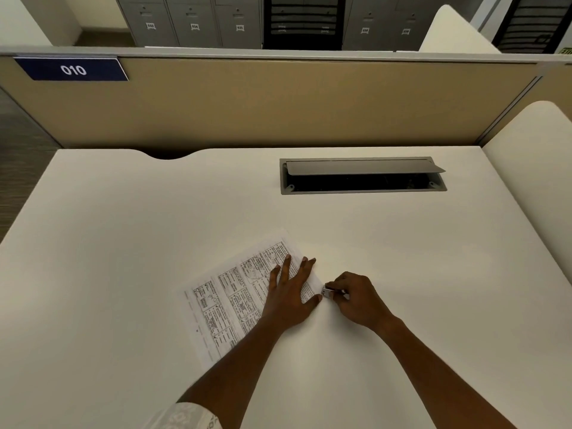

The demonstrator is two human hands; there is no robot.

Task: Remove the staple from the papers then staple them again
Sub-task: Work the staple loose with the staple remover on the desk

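Printed papers [229,295] lie slanted on the white desk [154,227]. My left hand [291,292] presses flat on their right part, fingers straight and spread. Just right of the papers' edge, my right hand [356,300] grips a small silver metal tool [327,292], either a staple remover or a small stapler, with curled fingers. The tool's tip sits at the corner of the papers beside my left thumb. The staple itself is too small to make out.
A grey cable tray [362,174] with its lid raised is set into the desk at the back right. A tan partition [278,103] bearing a blue "010" sign [72,69] stands behind the desk. A white side panel [532,168] stands at the right.
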